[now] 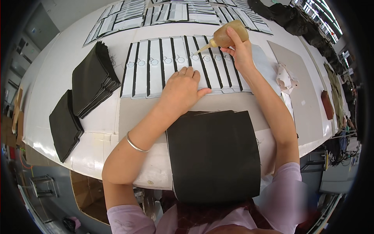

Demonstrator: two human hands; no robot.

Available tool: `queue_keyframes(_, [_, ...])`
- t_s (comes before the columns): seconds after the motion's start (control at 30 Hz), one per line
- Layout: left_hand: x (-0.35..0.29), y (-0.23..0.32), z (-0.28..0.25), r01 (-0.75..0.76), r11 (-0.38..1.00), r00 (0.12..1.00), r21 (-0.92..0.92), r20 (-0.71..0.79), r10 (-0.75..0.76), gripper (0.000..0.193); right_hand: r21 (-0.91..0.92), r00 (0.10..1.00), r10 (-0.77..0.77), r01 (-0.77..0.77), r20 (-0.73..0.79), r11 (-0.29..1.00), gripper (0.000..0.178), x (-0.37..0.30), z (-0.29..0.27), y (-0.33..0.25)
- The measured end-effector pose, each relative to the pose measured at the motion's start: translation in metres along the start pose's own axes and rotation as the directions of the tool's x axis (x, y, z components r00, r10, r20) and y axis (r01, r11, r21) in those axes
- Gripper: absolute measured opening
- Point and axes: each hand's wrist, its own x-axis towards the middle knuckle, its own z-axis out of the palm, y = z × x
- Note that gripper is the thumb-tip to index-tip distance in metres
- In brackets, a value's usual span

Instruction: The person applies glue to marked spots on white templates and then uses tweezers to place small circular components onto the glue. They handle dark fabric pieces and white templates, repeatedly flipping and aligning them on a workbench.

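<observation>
My right hand grips a yellowish squeeze bottle, tilted with its thin nozzle pointing down and left. The nozzle tip is over a row of pale panels with black strips between them. Each panel carries a small round outline near its middle; the tip is close to one right of centre. Whether liquid is coming out is too small to tell. My left hand lies on the lower part of the panels, fingers resting on them and thumb stretched to the right. Nothing shows in it.
A stack of black fabric pieces lies at the near table edge before me. Two more black stacks, a larger and a smaller, sit left. More striped panels cover the far side. Crumpled pale material rests on grey board at right.
</observation>
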Motion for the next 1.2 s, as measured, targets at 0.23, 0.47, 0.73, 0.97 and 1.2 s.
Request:
queue_keyframes(0.23, [0.001,0.001,-0.001,-0.003,1.000,1.000,-0.010,0.003,0.003,0.058,-0.003,1.000,0.015,-0.016,-0.012,1.000,0.054,0.003,-0.001,0.007])
queue_keyframes(0.47, [0.001,0.001,0.000,-0.016,1.000,1.000,0.019,-0.010,0.016,0.059,-0.027,0.999,0.039,-0.038,0.033,0.999,0.056,0.000,0.002,0.009])
queue_keyframes(0.73, [0.003,0.004,-0.002,0.009,1.000,0.999,0.022,0.051,-0.010,0.061,-0.083,0.998,-0.001,0.007,0.068,0.997,0.052,-0.008,0.000,0.000])
queue_keyframes(0.97, [-0.005,-0.002,0.001,-0.043,0.999,0.998,-0.010,-0.039,0.043,0.062,0.324,0.982,0.127,-0.166,0.139,0.931,0.053,-0.001,-0.026,-0.020])
queue_keyframes(1.2, [-0.024,-0.014,-0.024,0.009,0.998,0.997,-0.065,0.079,-0.004,0.065,0.413,0.994,-0.006,-0.039,0.107,0.910,0.050,0.010,-0.025,-0.047])
